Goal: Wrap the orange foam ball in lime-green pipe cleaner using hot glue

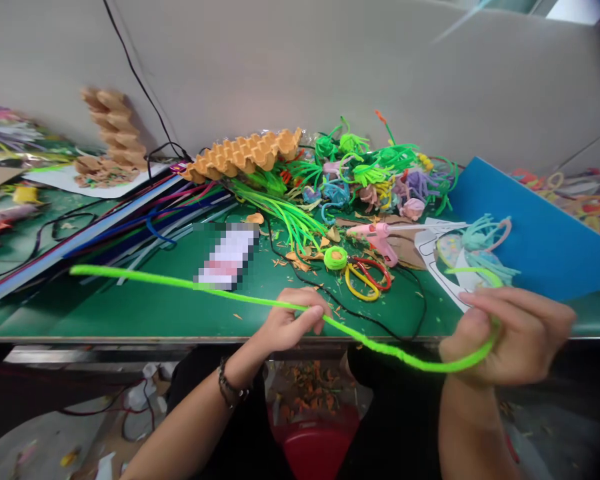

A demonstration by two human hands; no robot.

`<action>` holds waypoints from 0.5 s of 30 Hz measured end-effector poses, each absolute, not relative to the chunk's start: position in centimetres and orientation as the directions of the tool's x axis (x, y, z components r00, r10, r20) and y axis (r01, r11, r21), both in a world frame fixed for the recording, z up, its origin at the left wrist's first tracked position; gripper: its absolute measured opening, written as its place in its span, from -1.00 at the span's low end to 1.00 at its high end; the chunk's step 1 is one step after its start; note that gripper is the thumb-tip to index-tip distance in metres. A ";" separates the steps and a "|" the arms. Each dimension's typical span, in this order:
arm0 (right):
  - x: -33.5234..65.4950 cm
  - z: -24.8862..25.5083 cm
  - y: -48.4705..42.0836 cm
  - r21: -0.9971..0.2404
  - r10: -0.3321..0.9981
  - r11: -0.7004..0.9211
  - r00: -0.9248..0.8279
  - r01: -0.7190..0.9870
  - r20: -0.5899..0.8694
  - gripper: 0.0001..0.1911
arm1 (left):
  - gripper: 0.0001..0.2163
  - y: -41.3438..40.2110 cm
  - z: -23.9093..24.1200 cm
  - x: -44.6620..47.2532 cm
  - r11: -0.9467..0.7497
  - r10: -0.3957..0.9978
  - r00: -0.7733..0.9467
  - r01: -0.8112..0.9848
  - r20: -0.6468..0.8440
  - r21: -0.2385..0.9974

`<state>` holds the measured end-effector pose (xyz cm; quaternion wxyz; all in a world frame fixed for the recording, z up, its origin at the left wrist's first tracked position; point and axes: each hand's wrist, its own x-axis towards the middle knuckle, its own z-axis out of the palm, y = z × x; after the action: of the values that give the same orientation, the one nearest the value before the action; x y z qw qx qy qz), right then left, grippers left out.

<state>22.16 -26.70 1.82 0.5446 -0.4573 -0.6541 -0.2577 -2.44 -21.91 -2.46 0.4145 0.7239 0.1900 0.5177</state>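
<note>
A long lime-green pipe cleaner stretches from the left across the green table's front edge. My left hand pinches it near its middle, fingers closed round it. My right hand is closed on the other end, which curls in a loop round my fingers. Both hands hover at the near edge of the table, above my lap.
Behind the hands lie scissors with red and yellow handles, a small green coil, a pink glue gun, a heap of pipe-cleaner flowers, egg-carton pieces, a blue board and bundled pipe cleaners. A red bin stands below.
</note>
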 end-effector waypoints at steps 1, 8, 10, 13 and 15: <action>22.8 2.2 -26.6 -0.068 0.224 0.350 -0.013 0.934 0.975 -0.76 | -0.66 -21.9 -2.6 -2.4 -0.561 0.725 0.376 -0.164 0.577 0.812; 27.8 3.0 -24.9 0.195 0.128 0.081 -0.204 0.977 0.970 -0.73 | -0.62 -21.3 -2.9 -2.2 -0.453 0.857 0.199 -0.146 0.475 0.879; 29.7 2.6 -24.0 0.205 0.104 0.045 -0.209 0.978 0.973 -0.76 | -0.58 -21.0 -2.6 -2.3 -0.435 0.880 0.153 -0.120 0.449 0.893; 32.4 2.2 -22.5 0.225 0.127 0.017 -0.225 0.974 0.966 -0.76 | -0.51 -20.6 -2.2 -2.4 -0.419 0.898 0.117 -0.072 0.425 0.905; 33.8 2.1 -21.4 0.224 0.132 0.033 -0.227 0.974 0.965 -0.74 | -0.49 -20.4 -2.1 -2.5 -0.409 0.906 0.098 -0.050 0.412 0.911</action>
<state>33.81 -21.44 2.10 0.4095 -0.4680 -0.5908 -0.5141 -2.51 -20.44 -2.09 0.4165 0.6129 0.3491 0.5736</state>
